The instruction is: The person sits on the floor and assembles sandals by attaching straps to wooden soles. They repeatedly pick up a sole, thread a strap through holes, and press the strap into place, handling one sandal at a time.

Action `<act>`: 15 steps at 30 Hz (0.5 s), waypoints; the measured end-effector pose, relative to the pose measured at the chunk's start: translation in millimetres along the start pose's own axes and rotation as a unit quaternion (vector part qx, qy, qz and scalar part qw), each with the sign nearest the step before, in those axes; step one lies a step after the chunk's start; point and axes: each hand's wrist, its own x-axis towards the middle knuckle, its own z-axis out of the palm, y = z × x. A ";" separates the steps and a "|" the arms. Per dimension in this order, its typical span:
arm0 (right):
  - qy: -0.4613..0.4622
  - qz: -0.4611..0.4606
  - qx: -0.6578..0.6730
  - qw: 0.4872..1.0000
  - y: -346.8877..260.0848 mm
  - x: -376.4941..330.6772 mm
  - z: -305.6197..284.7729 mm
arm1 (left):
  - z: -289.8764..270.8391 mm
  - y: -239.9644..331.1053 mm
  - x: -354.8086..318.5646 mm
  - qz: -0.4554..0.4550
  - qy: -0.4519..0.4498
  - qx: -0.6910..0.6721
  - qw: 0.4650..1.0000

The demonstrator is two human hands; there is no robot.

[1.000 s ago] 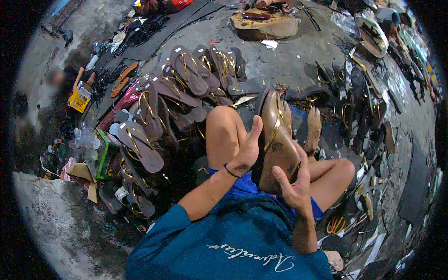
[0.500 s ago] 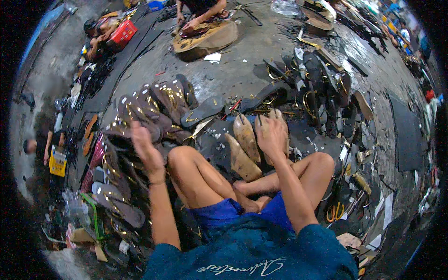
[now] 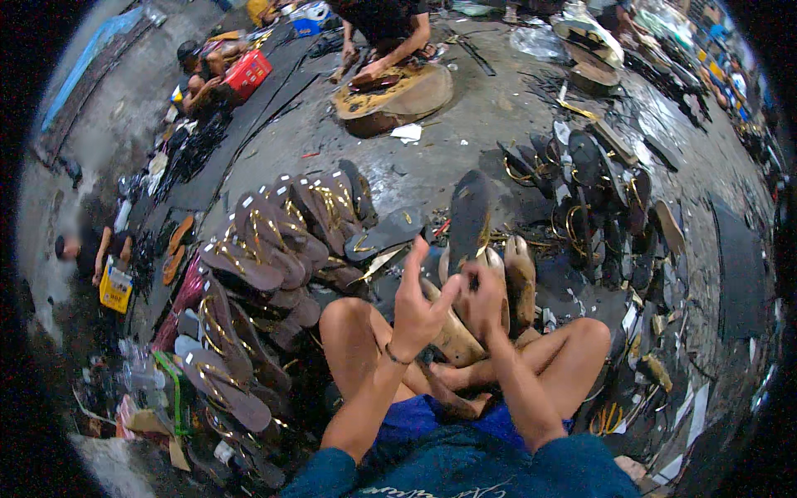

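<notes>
My right hand [image 3: 483, 297] is closed on the near end of a dark flip-flop [image 3: 470, 207], whose sole points away from me. A bit of gold strap shows just above my fingers. Close on its left, my left hand [image 3: 422, 300] is raised and open, thumb and fingers apart, with nothing in it. Below and around my hands stand tan wooden shoe lasts; one last [image 3: 455, 325] leans between my crossed legs and another last [image 3: 520, 278] is upright to the right. Another flip-flop [image 3: 386, 235] lies flat beyond my left hand.
Rows of brown flip-flops [image 3: 274, 228] with gold straps spread on my left. More dark sandals [image 3: 585, 158] are piled at right. A person works over a round wooden block [image 3: 394, 95] ahead. Scraps litter the floor, and a dark sheet [image 3: 741, 270] lies far right.
My right hand has gone from resting on the lasts to gripping a dark flip-flop, now held up. My left hand has come from the left side to the middle. The view has shifted slightly.
</notes>
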 end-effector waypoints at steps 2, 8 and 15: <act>-0.047 -0.043 -0.008 0.998 -26.1 -71.9 -21.8 | 5.0 20.3 10.8 0.000 0.033 0.018 0.999; 0.058 -0.055 0.167 0.983 -110.2 -100.1 -144.8 | -66.0 62.1 -48.8 -0.159 -0.228 -0.214 0.936; -0.353 -0.129 0.077 0.924 -136.2 -124.4 -180.1 | -103.0 83.9 -119.4 0.014 -0.380 -0.045 0.924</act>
